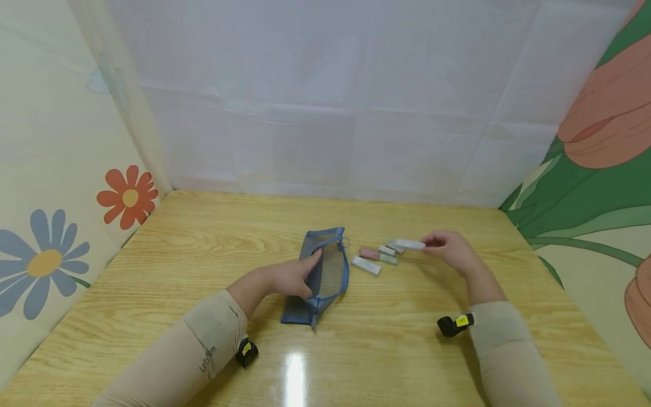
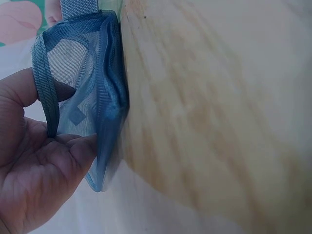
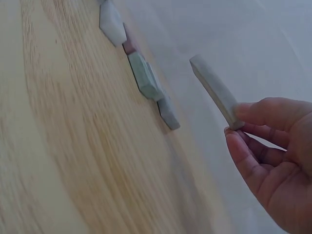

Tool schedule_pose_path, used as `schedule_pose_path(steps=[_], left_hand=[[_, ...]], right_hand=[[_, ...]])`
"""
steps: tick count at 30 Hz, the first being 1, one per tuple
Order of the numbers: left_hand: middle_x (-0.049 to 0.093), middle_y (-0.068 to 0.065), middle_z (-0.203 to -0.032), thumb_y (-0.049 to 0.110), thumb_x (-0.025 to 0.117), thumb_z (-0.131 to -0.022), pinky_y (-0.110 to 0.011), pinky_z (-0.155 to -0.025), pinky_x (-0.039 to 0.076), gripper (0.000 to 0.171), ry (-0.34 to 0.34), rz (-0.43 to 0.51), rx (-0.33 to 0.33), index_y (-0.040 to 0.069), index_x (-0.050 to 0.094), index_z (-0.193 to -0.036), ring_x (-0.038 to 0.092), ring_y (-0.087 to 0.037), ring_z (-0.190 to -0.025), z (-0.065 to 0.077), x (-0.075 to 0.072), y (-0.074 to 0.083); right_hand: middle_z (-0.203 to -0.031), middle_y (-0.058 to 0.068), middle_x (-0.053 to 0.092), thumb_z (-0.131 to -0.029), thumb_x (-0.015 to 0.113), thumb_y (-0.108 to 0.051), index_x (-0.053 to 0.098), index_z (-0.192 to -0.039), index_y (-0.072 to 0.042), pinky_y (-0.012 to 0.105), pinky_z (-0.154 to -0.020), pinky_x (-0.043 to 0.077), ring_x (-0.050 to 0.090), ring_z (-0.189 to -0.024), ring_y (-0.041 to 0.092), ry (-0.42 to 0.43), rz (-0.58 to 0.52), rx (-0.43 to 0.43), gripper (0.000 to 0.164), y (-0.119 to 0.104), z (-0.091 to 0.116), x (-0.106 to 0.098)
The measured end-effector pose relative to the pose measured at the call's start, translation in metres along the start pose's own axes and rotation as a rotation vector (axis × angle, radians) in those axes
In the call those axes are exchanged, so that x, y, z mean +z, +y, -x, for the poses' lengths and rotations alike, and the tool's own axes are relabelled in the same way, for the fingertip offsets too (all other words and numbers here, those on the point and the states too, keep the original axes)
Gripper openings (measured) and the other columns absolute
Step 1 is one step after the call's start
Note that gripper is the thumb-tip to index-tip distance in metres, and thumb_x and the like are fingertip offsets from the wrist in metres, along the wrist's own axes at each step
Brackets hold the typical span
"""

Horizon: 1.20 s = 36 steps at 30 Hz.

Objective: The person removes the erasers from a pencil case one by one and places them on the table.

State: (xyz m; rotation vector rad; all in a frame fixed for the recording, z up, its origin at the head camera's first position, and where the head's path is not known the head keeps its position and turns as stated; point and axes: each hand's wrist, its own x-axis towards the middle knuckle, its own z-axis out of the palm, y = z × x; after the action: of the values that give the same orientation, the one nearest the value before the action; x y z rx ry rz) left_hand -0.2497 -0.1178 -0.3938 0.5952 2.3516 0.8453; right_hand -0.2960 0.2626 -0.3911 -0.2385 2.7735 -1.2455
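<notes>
A blue mesh zip pouch (image 1: 333,271) lies on the table with its mouth spread open. At its left side, my left hand (image 1: 292,277) holds the pouch by the rim. The left wrist view shows a finger passing behind the zip band (image 2: 46,92) and fingertips against the mesh. My right hand (image 1: 452,251) pinches one end of a white eraser-like block (image 1: 409,244) between thumb and fingers, raised off the table. Loose blocks sit right of the pouch: a white one (image 1: 366,265), a pink one (image 1: 369,253), a green one (image 1: 389,259) and others partly overlapped.
Under everything is a wood-grain table (image 1: 203,237). A white cloth (image 1: 325,113) hangs behind its far edge, with flower-printed cloths (image 1: 46,263) on both sides. Black wrist cameras (image 1: 452,325) sit at both sleeves.
</notes>
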Motion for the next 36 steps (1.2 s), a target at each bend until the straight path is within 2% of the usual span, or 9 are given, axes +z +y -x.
schedule_pose_path(steps=[7,13,19,24,30,36], left_hand=[[0.001,-0.013,-0.152,0.005,0.063,-0.077,-0.032,-0.084,0.036,0.101,-0.004,-0.012,-0.001,0.013,-0.010,-0.146,0.032,-0.022,-0.119,0.000,-0.001,0.000],[0.002,-0.012,-0.152,0.006,0.063,-0.077,-0.031,-0.084,0.037,0.101,-0.004,-0.018,-0.001,0.013,-0.009,-0.147,0.035,-0.021,-0.117,0.001,0.000,0.001],[0.002,-0.012,-0.152,0.006,0.063,-0.077,-0.032,-0.084,0.037,0.101,-0.004,-0.014,-0.005,0.014,-0.010,-0.147,0.034,-0.021,-0.118,0.001,0.000,0.001],[0.001,-0.012,-0.152,0.005,0.063,-0.077,-0.032,-0.088,0.036,0.101,-0.001,-0.011,-0.003,0.013,-0.009,-0.147,0.032,-0.020,-0.121,0.001,0.000,0.002],[0.000,-0.012,-0.152,0.005,0.063,-0.077,-0.032,-0.088,0.036,0.101,0.001,-0.008,-0.002,0.014,-0.009,-0.146,0.032,-0.020,-0.122,0.001,0.001,0.003],[-0.001,-0.012,-0.152,0.004,0.063,-0.076,-0.032,-0.091,0.034,0.101,0.002,-0.006,0.006,0.013,-0.010,-0.146,0.029,-0.020,-0.125,0.000,0.001,0.001]], right_hand=[[-0.103,0.013,0.062,-0.084,0.064,-0.017,0.063,-0.106,-0.003,0.041,-0.084,0.043,0.054,-0.096,0.026,-0.022,0.020,-0.006,0.027,0.011,-0.001,-0.003],[-0.106,0.012,0.061,-0.082,0.066,-0.020,0.064,-0.108,-0.006,0.045,-0.088,0.039,0.053,-0.100,0.027,-0.069,0.035,0.027,0.029,0.018,0.002,-0.006],[-0.102,0.009,0.063,-0.081,0.068,-0.023,0.066,-0.104,-0.008,0.041,-0.086,0.040,0.054,-0.096,0.024,-0.084,0.069,0.026,0.028,0.028,0.000,-0.005],[-0.102,0.010,0.063,-0.081,0.068,-0.019,0.067,-0.105,-0.005,0.038,-0.084,0.040,0.054,-0.095,0.023,-0.110,0.058,0.006,0.028,0.033,-0.001,-0.004],[-0.107,0.012,0.063,-0.082,0.067,-0.018,0.065,-0.109,-0.003,0.042,-0.088,0.039,0.052,-0.100,0.025,-0.146,0.039,0.034,0.031,0.035,-0.002,-0.002],[-0.113,0.011,0.061,-0.082,0.067,-0.024,0.066,-0.110,-0.009,0.044,-0.090,0.038,0.051,-0.104,0.026,-0.139,0.046,0.067,0.032,0.037,-0.005,0.002]])
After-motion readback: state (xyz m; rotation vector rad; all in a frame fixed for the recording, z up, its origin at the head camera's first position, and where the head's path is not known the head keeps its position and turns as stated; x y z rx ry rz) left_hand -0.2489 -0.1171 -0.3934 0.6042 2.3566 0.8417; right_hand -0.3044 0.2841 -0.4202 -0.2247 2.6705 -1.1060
